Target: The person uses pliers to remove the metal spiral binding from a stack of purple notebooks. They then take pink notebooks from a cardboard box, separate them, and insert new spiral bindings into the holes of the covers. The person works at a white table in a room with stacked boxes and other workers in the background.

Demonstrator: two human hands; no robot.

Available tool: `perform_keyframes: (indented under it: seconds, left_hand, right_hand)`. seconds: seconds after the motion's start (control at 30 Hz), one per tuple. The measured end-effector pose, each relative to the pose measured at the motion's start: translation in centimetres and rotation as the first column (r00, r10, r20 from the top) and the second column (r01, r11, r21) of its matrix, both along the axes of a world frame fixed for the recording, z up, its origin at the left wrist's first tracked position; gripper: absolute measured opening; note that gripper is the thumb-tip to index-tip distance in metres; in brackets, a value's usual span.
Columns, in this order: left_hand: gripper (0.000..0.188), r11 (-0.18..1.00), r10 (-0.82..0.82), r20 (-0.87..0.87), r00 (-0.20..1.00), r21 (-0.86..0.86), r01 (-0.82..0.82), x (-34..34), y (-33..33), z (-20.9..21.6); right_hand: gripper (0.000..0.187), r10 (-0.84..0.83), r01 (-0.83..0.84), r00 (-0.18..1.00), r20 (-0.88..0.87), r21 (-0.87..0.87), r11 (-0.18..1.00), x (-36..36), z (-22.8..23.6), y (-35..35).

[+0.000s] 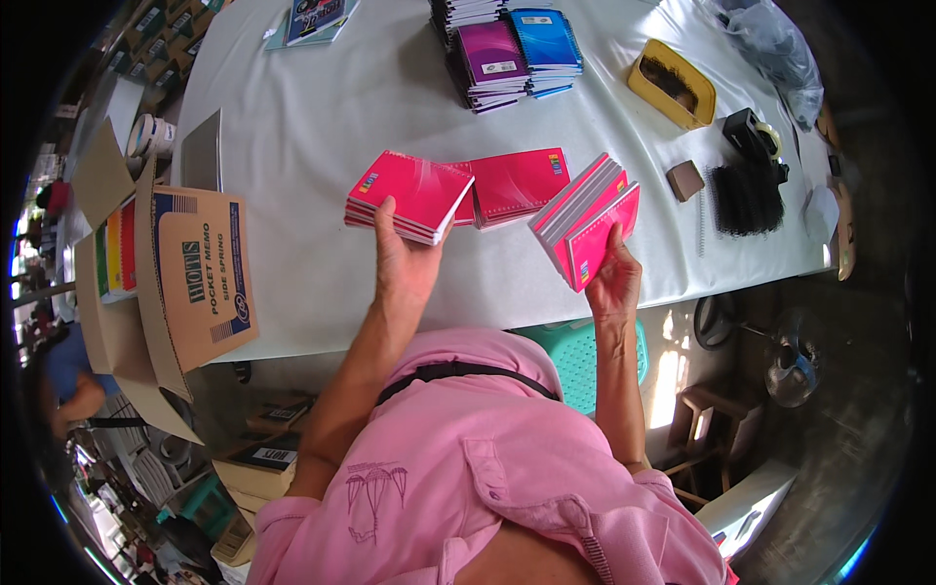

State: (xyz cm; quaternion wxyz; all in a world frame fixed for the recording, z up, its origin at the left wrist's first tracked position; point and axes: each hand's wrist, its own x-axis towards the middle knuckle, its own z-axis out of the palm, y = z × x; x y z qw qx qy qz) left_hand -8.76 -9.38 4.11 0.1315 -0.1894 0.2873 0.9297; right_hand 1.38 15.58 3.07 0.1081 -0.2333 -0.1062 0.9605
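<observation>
Head view: left hand (408, 261) and right hand (614, 278) each pinch glossy, rectangular red booklets (419, 190)

Workroom around a white-covered desk (302, 292).
Desk cover wrinkled, shiny. Teal perforated plastic seat (575, 363) at near edge, brown wooden stool (720, 419) right of it. Bright light patches (669, 382) on grey floor (731, 370) between them. Green plastic stool (207, 502) lower left. Cartons (146, 49) stacked upper left. Far right shadowed.
</observation>
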Motion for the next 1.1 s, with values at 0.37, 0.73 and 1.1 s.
perform_keyframes:
  seconds: [0.37, 0.73, 1.1]
  left_hand:
    - [0.047, 0.997, 0.030, 0.148, 0.989, -0.076, -0.019, -0.2, 1.7, 2.1]
    - [0.045, 0.953, 0.023, -0.218, 0.976, -0.290, -0.087, 1.3, 2.1, 3.3]
    - [0.066, 0.661, -0.236, -0.291, 0.927, -0.748, -0.066, -0.2, -5.4, 0.9]
  right_hand:
    - [0.041, 0.381, -0.383, 0.923, -0.048, -0.186, 0.905, -3.6, 0.6, -6.4]
    - [0.045, 0.608, -0.593, 0.791, -0.076, 0.155, 0.790, -9.6, 4.6, -5.9]
    - [0.049, 0.757, -0.768, 0.604, 0.247, 0.433, 0.472, -14.1, 4.0, -4.5]
